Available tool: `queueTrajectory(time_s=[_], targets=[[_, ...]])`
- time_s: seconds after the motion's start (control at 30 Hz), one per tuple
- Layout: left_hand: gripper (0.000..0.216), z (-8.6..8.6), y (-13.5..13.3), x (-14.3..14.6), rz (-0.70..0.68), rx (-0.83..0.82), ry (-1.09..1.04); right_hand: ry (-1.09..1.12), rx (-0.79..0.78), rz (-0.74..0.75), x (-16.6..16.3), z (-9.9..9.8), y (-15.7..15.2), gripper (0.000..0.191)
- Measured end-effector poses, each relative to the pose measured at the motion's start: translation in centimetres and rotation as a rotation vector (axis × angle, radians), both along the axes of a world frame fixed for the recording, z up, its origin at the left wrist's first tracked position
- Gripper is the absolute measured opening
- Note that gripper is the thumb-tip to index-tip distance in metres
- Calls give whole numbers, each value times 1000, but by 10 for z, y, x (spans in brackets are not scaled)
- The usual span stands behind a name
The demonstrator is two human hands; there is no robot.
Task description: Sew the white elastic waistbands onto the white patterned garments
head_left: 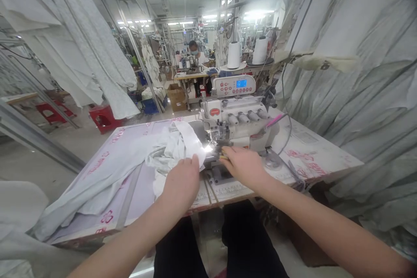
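Observation:
A white overlock sewing machine (237, 117) stands on the table, its small lamp lighting the needle area. White fabric (166, 147) lies bunched at its left, with a smooth band curving up to the presser foot. My left hand (184, 180) is closed on the near edge of this fabric, thumb and fingers pinching it just left of the needle. Close to the right of the needle, my right hand (244, 166) has its fingers curled together. A bit of yellow shows at its fingertips; what it belongs to is mostly hidden.
The sewing table (312, 143) has red printed marks, and fabric trails off its left edge. White cloth hangs on both sides. Thread cones (233, 55) stand behind the machine. Red stools (104, 118) and a cardboard box (177, 97) are on the floor. A masked person (202, 57) sits farther back.

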State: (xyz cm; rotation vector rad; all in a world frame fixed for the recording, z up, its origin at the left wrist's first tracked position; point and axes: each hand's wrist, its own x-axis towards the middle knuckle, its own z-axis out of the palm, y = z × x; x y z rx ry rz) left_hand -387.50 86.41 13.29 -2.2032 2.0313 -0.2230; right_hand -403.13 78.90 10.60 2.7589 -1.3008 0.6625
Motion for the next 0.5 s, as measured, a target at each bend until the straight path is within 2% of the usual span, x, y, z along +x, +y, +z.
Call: queueTrajectory(time_s=[0.1, 0.17, 0.27, 0.33, 0.37, 0.4, 0.47, 0.5], targets=[[57, -4, 4, -3, -44, -16, 20, 17, -19, 2, 17, 4, -9, 28], [62, -10, 19, -2, -62, 21, 59, 26, -17, 15, 7, 0, -6, 32], [62, -23, 58, 14, -179, 200, 310, -44, 31, -33, -43, -21, 1, 35], [52, -33, 81, 35, -258, 201, 573, -126, 83, -209, -90, -45, -6, 37], [48, -39, 89, 48, -206, 98, 672, -115, 125, -330, -114, -58, -14, 40], [47, -45, 93, 60, -74, -48, 728, -85, 168, -432, -137, -71, -25, 43], [50, -58, 90, 78, 306, -309, 716, -81, 206, -514, -174, -93, -50, 44], [50, -65, 85, 83, 450, -364, 693, -117, 221, -486, -188, -102, -61, 44]])
